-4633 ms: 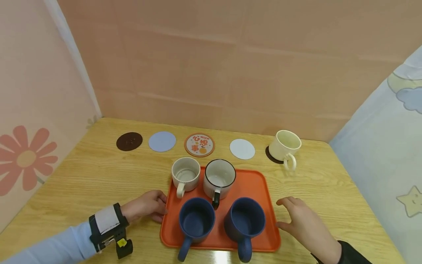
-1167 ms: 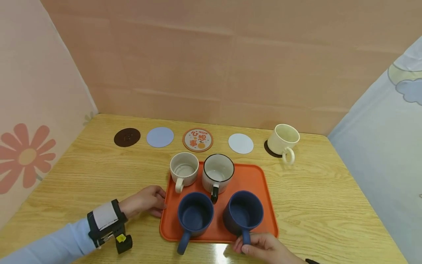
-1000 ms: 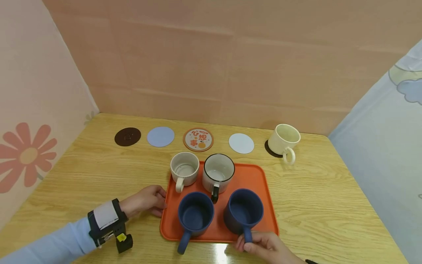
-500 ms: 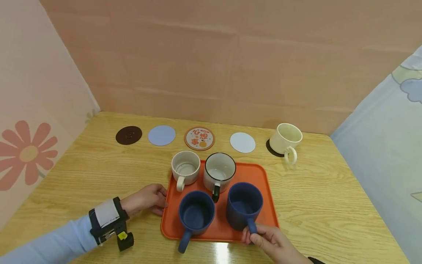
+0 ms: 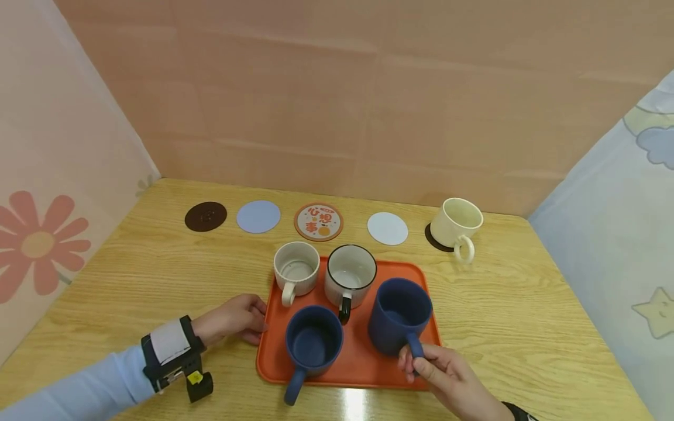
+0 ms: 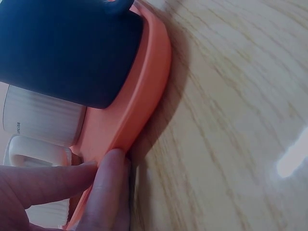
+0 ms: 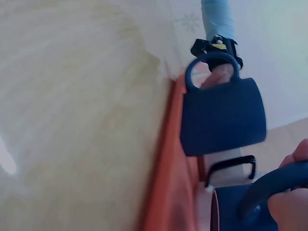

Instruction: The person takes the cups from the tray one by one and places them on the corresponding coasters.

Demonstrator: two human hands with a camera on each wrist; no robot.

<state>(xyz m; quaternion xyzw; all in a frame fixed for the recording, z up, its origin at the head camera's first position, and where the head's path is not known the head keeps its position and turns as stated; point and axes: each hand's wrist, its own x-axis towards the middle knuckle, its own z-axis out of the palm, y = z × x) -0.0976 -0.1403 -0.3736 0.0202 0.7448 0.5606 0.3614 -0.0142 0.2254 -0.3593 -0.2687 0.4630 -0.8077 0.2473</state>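
Observation:
In the head view my right hand (image 5: 454,374) pinches the handle of a dark blue mug (image 5: 389,327) at the right of an orange tray (image 5: 358,365). The mug looks slightly raised, though its base is hard to see. My left hand (image 5: 237,317) grips the tray's left rim; the left wrist view shows thumb and fingers (image 6: 103,185) on that rim. A second dark blue mug (image 5: 308,362) stands front left on the tray. Behind it are a ribbed off-white cup (image 5: 296,287) and a white mug with black rim and handle (image 5: 339,296).
Along the table's back lie a brown coaster (image 5: 206,217), a lavender coaster (image 5: 258,217), a printed orange-rimmed coaster (image 5: 318,222) and a white coaster (image 5: 387,228). A cream mug (image 5: 453,228) stands on a dark coaster (image 5: 433,241) at the right. Fabric walls enclose the table.
My right hand came from beside the tray to the front right blue mug's handle, then moved that mug rightward and back. The left hand stays at the tray's left rim.

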